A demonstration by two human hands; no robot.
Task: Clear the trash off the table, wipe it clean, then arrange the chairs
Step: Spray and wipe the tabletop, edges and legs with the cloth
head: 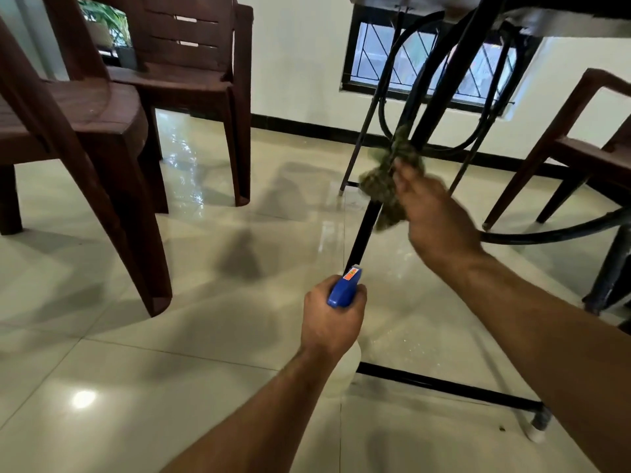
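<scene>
Nearest, left hand (pixel 333 319), fingers clenched round blue-headed spray bottle (pixel 343 290), held low over glossy tiled floor (pixel 205 336). Beyond, right hand (pixel 437 220), fingers grasping crumpled green cloth (pixel 386 186) pressed against black table leg (pixel 362 233), well below tabletop (pixel 563 15) seen from underneath at upper right; brown chair (pixel 85 124) at left, second chair (pixel 191 63) behind it, third chair (pixel 580 148) at right, all standing apart from the frame. Step judged: wiping stage, on the leg rather than the top; next move likely calls for drawing cloth along leg, then setting bottle and cloth down to free both hands for chairs.
</scene>
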